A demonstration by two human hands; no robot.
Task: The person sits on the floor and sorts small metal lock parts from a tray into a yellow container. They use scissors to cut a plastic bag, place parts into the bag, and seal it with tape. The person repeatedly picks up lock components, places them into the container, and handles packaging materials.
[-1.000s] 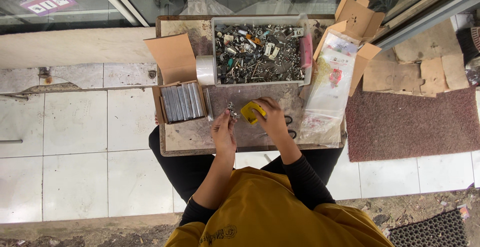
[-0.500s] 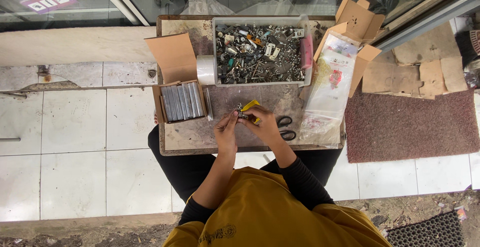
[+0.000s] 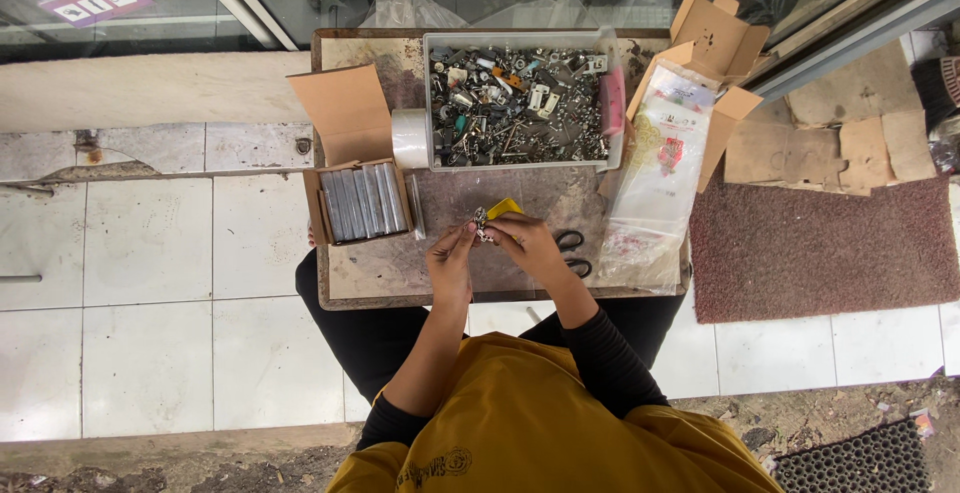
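My left hand [image 3: 452,253] and my right hand [image 3: 528,241] meet over the middle of a small worn table [image 3: 380,273]. Together they pinch a small metal part [image 3: 480,219] between the fingertips. A yellow piece [image 3: 503,208] sticks out just above my right hand; whether it is held or lying on the table I cannot tell. A grey tray [image 3: 425,103] full of mixed metal hardware stands at the far side of the table.
An open cardboard box [image 3: 358,203] of grey flat packs sits at the left, a white tape roll [image 3: 409,138] behind it. Black scissors [image 3: 572,248] lie right of my hands. Clear plastic bags [image 3: 655,183] and an open carton [image 3: 715,48] are at the right. A brown mat [image 3: 830,243] covers the floor.
My right hand moved from the yellow piece toward my left hand. Both hands now hold the small metal part together, slightly nearer to me.
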